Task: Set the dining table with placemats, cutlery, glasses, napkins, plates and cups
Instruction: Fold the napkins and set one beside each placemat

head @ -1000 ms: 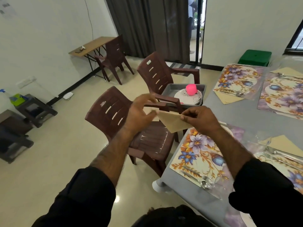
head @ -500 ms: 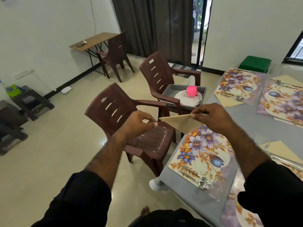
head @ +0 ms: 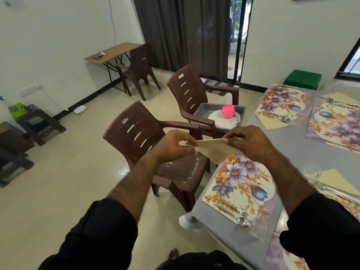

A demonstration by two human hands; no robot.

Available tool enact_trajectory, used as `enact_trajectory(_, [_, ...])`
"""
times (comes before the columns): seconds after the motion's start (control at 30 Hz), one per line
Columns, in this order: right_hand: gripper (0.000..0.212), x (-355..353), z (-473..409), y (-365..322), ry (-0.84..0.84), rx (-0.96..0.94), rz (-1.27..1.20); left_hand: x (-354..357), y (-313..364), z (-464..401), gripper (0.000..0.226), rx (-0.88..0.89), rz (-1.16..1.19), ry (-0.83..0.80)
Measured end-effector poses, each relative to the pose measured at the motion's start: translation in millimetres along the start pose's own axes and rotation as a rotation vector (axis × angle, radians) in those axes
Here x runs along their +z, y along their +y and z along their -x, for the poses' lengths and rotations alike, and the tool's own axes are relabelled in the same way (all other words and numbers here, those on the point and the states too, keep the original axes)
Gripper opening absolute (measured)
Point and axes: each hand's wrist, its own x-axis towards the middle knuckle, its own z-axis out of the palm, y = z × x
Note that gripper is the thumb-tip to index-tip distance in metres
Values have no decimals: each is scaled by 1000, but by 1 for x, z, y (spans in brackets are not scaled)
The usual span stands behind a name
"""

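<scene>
left hand (head: 173, 146) has closed back in on the napkin (head: 215, 151) since half a second ago, when it hung just clear of the corner with thumb and finger pinched on nothing; now it pinches the napkin's left corner. right hand (head: 251, 142) keeps its pinch on the right end of the top fold, same grip as before. napkin is tan, folded to a triangle, held in the air between both hands with the point hanging down, over the gap between the near brown chair (head: 155, 151) and the table edge (head: 220, 225), just above the far corner of the near floral placemat (head: 241, 188). camera has tipped slightly, so more of the table shows than a second ago.

near placemat lies flat on the grey table with a fork and spoon (head: 243, 221) at its near end. far left placemat (head: 282, 102) has a tan napkin (head: 272, 124) tucked under its near edge and cutlery on it. another tan napkin (head: 329, 182) sits at right with cutlery beside it, partly cut off by the right sleeve (head: 323, 227). second brown chair (head: 192, 94) carries a grey tray (head: 206, 112) holding a patterned plate (head: 222, 120) with a pink cup (head: 228, 111) upside down on it. green stool (head: 302, 78) stands beyond the table. small wooden side table (head: 113, 52) and a third chair (head: 138, 69) are by the far wall.
</scene>
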Motion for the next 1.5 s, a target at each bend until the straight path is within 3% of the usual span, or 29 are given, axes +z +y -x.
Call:
enact_trajectory(0.17, [11,-7,8,13,148,89,-240,-8,-19,15,19,-191,396,234])
enact_trajectory(0.37, [14,37,18,-3,67,216,-460,38,-14,19,49,-335,687,151])
enact_trajectory(0.5, [8,57,19,-24,4,223,-504,41,-5,15,60,-380,966,239])
enact_trajectory(0.63, [8,76,16,-30,15,224,-458,21,-22,6,35,-314,888,346])
enact_trajectory(0.77, [11,91,19,-22,56,294,-411,-20,-50,0,55,-287,867,397])
enact_trajectory(0.83, [8,96,17,-21,156,331,-375,-40,-64,1,56,-277,820,368])
enact_trajectory(0.93, [6,110,3,-36,300,298,-342,-59,-77,6,31,-247,738,272])
enact_trajectory(1.07, [11,149,-16,-83,110,163,-296,-69,-90,12,26,-189,646,111])
enact_trajectory(1.17, [13,171,-19,-97,29,167,-265,-82,-102,9,27,-152,695,122])
enact_trajectory(1.33, [3,169,6,-81,80,249,-204,-107,-116,4,9,-206,740,195])
enact_trajectory(1.5, [13,161,16,-73,207,281,-238,-90,-115,-9,20,-162,681,39])
